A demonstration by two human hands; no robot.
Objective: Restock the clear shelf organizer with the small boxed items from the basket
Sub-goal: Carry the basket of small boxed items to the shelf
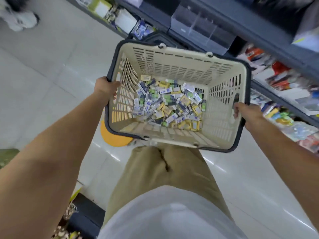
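So a person holds a basket out in front of the body with both hands, above a shiny white tiled floor. The basket is a long box shape with round corners. Its long side runs from one hand across to the other, and the right end sits a little lower in the picture. Its open top faces up. The walls are cream plastic full of small slots, and a dark blue band goes all around the rim. A cream handle lies folded flat along the near edge.

The left hand grips the left short end, with the fingers curled over the rim. The right hand grips the right short end, with the fingers hooked in by a cut-out hole.

At the bottom of the basket lies a loose pile of small boxes. They are little flat blocks in white, blue, yellow and green, pointing every which way. Their labels are too small and blurry to read.

The clear organizer sits on a dark shelf past the far side of the basket. It looks like see-through plastic with thin walls inside. Bright packets fill the lower shelves to the right, all blurred.

The person wears tan trousers and a white top.
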